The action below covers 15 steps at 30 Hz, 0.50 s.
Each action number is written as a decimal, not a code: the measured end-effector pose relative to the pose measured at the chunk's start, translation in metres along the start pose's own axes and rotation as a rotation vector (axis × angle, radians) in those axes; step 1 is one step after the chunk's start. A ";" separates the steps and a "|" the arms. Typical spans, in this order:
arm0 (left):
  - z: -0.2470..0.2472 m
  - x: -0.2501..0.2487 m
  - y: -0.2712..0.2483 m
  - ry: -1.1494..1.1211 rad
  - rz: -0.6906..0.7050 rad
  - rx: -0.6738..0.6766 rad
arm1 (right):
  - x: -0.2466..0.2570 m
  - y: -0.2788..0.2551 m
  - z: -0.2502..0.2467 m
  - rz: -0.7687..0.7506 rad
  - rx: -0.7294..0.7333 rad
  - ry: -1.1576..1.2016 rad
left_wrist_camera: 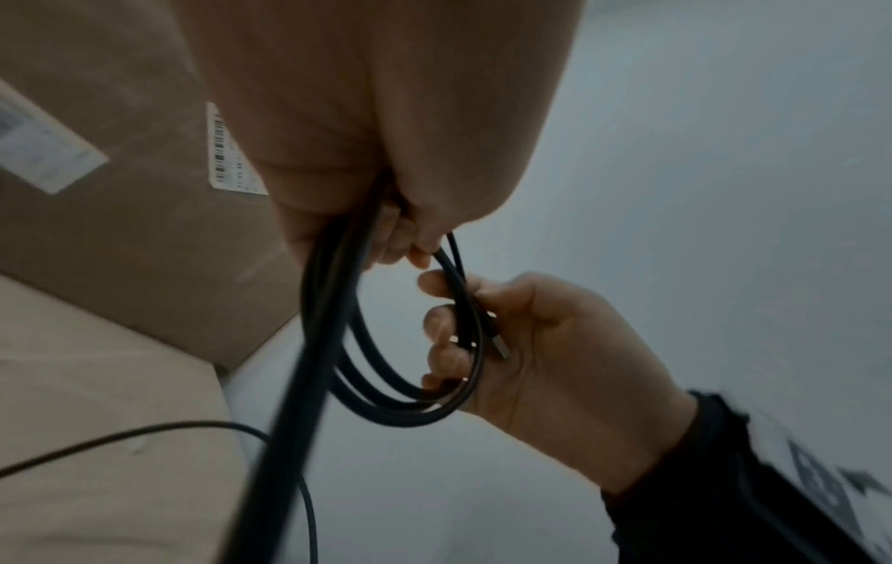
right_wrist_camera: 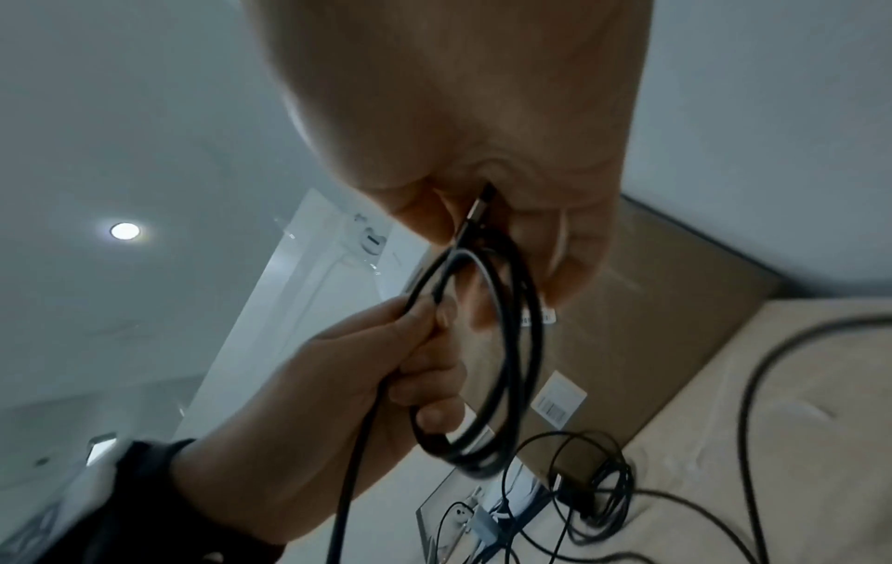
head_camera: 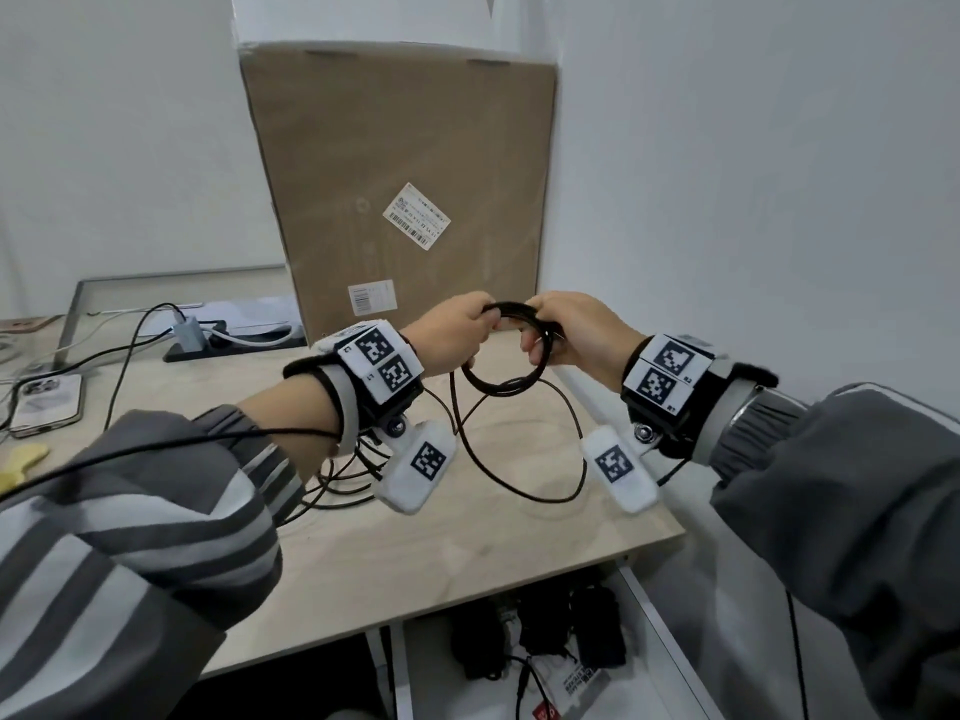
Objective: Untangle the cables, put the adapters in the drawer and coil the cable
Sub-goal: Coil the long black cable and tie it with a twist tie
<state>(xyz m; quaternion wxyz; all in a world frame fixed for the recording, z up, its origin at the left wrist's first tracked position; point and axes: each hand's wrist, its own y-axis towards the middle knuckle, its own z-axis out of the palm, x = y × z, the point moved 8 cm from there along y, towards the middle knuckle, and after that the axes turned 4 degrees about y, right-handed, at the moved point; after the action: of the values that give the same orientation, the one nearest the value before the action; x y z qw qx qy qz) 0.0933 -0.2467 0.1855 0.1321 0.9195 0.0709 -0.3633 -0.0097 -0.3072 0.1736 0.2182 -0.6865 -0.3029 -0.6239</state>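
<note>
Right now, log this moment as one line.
coiling | left hand and right hand grip cable coil | tail on desk

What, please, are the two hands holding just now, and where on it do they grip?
Both hold the black cable, partly coiled. The left hand grips the coil's left side, the right hand its right side; the uncoiled rest trails down to the table.

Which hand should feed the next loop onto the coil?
Probably left. The right hand grips the coil with the plug end in its palm, so it is the anchor. The left hand pinches the cable's loose run, which trails down to the table.
</note>
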 end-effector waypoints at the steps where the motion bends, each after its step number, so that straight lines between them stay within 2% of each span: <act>1: 0.001 -0.004 0.000 0.111 0.005 0.022 | 0.001 -0.001 0.001 0.021 0.030 -0.091; 3: 0.003 -0.013 0.002 0.251 0.038 0.059 | 0.005 -0.001 0.004 0.017 0.061 -0.281; 5: 0.007 -0.022 0.001 0.290 0.084 0.096 | 0.012 0.000 0.007 -0.088 0.066 -0.451; 6: 0.009 -0.023 0.002 0.240 0.092 0.104 | 0.015 0.002 0.007 -0.165 0.054 -0.512; 9: 0.012 -0.015 -0.003 -0.169 0.046 0.082 | 0.018 0.003 -0.002 -0.331 -0.054 -0.548; 12: 0.012 -0.007 -0.007 -0.622 0.021 0.068 | 0.017 0.000 -0.023 -0.404 -0.244 -0.392; 15: 0.018 -0.005 -0.008 -0.794 -0.003 0.104 | 0.007 -0.003 -0.030 -0.377 -0.403 -0.146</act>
<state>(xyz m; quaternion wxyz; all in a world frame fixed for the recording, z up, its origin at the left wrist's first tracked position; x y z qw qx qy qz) 0.0766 -0.2446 0.1749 0.1019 0.7130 -0.0028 -0.6937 -0.0330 -0.3244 0.1835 -0.0646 -0.6907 -0.3100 -0.6501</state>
